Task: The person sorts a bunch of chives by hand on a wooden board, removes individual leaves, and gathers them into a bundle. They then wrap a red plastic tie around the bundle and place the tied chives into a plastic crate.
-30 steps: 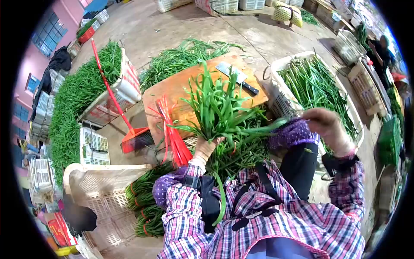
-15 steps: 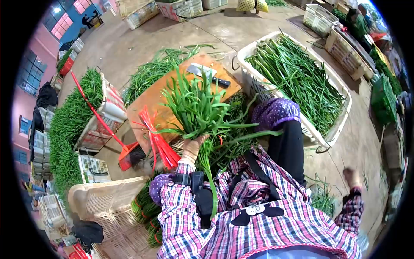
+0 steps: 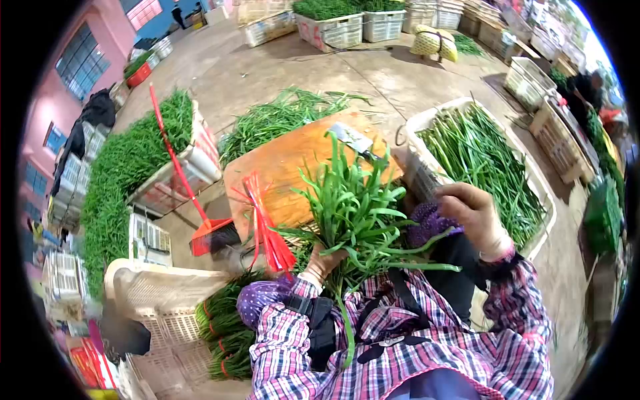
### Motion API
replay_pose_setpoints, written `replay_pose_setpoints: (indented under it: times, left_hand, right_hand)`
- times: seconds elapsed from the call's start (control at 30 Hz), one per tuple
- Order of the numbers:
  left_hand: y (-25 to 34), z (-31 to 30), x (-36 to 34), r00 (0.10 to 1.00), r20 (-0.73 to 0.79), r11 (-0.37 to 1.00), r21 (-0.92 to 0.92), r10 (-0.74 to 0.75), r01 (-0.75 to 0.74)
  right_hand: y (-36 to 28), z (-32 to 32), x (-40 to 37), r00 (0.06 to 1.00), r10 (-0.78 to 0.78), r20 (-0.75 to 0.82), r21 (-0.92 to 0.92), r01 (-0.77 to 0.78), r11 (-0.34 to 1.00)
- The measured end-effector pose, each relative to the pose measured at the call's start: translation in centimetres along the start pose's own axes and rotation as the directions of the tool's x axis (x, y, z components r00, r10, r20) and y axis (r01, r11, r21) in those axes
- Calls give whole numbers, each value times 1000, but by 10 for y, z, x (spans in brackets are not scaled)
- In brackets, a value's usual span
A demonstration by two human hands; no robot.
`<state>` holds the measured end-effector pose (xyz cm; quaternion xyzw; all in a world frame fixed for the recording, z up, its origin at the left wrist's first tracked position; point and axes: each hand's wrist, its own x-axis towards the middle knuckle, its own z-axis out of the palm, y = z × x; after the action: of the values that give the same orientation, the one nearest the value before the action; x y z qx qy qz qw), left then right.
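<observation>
My left hand grips a bunch of green chives around its lower part, leaves fanned upward over my lap. One long leaf hangs down over my sleeve, and others stick out to the right. My right hand is raised to the right of the bunch, above my knee and apart from the leaves. Its fingers are loosely bent and slightly apart, and I see nothing in them. Beyond the bunch, a cleaver lies on an orange-brown board. Red ties lie on the board's near left edge.
A white crate of long greens stands at right. Loose greens lie behind the board. At left are a heaped crate and a red dustpan. An open crate near my left knee holds tied bundles.
My right hand has swung up and inward from the low right side to near the bunch. My left hand keeps its grip. The view has shifted, showing more of the far floor and crates.
</observation>
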<state>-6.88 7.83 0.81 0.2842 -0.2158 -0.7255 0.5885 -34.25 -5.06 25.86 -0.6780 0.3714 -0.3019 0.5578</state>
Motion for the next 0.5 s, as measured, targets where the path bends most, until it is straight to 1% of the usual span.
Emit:
replay_pose_setpoints:
  times: [0.03,0.07,0.1,0.13,0.17,0.2,0.23,0.27,0.3,0.33,0.37,0.43,0.47,0.5]
  left_hand:
    - [15,31,-8,939,-328,908,417,99,50]
    - [13,25,-10,932,-115,731,656,345,-190]
    - [12,21,-9,944,-168,898,392,282,-199]
    - [7,18,-10,923,-150,805,551,355,-221]
    - [5,13,-12,898,-119,684,691,423,-231]
    - [11,16,-16,900,-77,517,838,428,-174]
    - [8,14,-20,898,-139,684,698,418,-211]
    - [-22,-24,-15,896,-189,773,595,402,-221]
    - [-25,-32,-13,897,-234,847,480,376,-229]
    - [-28,-41,-14,915,-243,856,487,322,-172]
    - [-33,-48,-20,911,-257,860,482,324,-169]
    - [-17,-23,-35,916,-215,796,585,339,-157]
    - [-22,-25,-38,910,-265,895,401,320,-198]
    - [-22,-28,-41,907,-276,897,396,320,-196]
  right_hand:
    - [3,21,18,994,-66,84,14,65,998]
    - [6,41,33,982,-115,147,31,111,993]
    - [9,58,44,965,-159,209,49,152,987]
    - [13,72,50,951,-106,290,173,57,983]
    - [14,83,55,925,-64,375,280,-47,959]
    - [11,89,61,912,-44,408,173,-30,985]
    - [11,96,65,908,-30,417,111,-19,994]
    - [14,103,71,892,-17,452,119,-42,992]
    - [16,109,75,875,-2,484,127,-68,989]
    - [17,113,79,852,2,523,173,-108,979]
    - [18,117,81,845,8,535,171,-118,978]
    - [19,125,84,857,24,515,181,-136,974]
    - [20,130,86,869,19,494,171,-119,978]
    - [21,134,87,864,25,503,170,-127,977]
